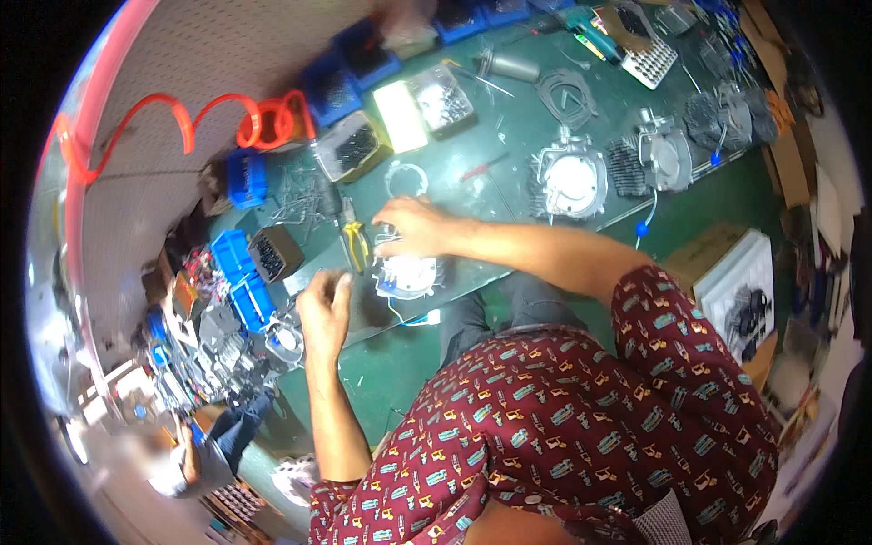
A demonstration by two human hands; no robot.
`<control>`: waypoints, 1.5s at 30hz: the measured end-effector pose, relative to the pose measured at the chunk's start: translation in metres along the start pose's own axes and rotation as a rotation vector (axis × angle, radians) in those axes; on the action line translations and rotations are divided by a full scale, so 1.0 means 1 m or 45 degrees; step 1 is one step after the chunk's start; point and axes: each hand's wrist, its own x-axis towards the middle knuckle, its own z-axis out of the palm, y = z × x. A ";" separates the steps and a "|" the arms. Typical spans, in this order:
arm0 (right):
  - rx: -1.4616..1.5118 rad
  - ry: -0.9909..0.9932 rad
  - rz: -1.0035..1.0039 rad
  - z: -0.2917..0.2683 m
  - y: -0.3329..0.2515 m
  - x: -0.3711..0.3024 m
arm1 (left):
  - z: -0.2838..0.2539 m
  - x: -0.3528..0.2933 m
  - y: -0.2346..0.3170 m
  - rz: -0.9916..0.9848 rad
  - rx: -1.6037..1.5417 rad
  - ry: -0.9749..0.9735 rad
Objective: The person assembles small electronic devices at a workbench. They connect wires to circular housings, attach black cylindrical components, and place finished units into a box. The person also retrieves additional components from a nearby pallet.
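Metal unit (407, 276), round and silvery, sits near the front edge of the green bench (495, 204), just before the person, with a thin wire (396, 313) running off its near side over the edge. Right hand (413, 227) reaches across from the right, fingers bent over the unit's far side; cannot tell whether they grasp a part or only rest there, fingertips partly hidden. Left hand (324, 305) is left of the unit and apart from it, released: fingers loosely curved, thumb standing off, nothing seen in it.

Yellow-handled pliers (356, 243) lie between the hands, slightly beyond the left one. Pale ring (390, 180) lies flat beyond the right hand; slim red tool (477, 171) to the ring's right. Along the right of the bench, three similar units: nearest one (574, 183), middle one (668, 161), far one (729, 118) partly blurred. Blue connector (642, 229) hangs on a wire below the middle one.

Far side: box of dark small parts (350, 147), box of silver parts (443, 100), row of blue bins (331, 93), metal cylinder (510, 67), grey coiled tubing (548, 91), teal power driver (595, 38). Orange coiled hose (180, 113) hangs upper left. Another person (207, 465) sits lower left, well apart.
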 end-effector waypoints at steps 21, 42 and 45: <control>0.021 0.747 0.314 -0.076 -0.039 -0.272 | 0.049 -0.215 0.369 2.078 -1.315 -0.668; 0.256 -0.041 0.359 -0.055 0.060 -0.271 | 0.287 -0.102 0.107 -0.209 -0.638 0.072; 0.000 -0.187 0.231 -0.083 0.051 -0.273 | 0.302 -0.109 0.108 -0.405 -0.914 0.150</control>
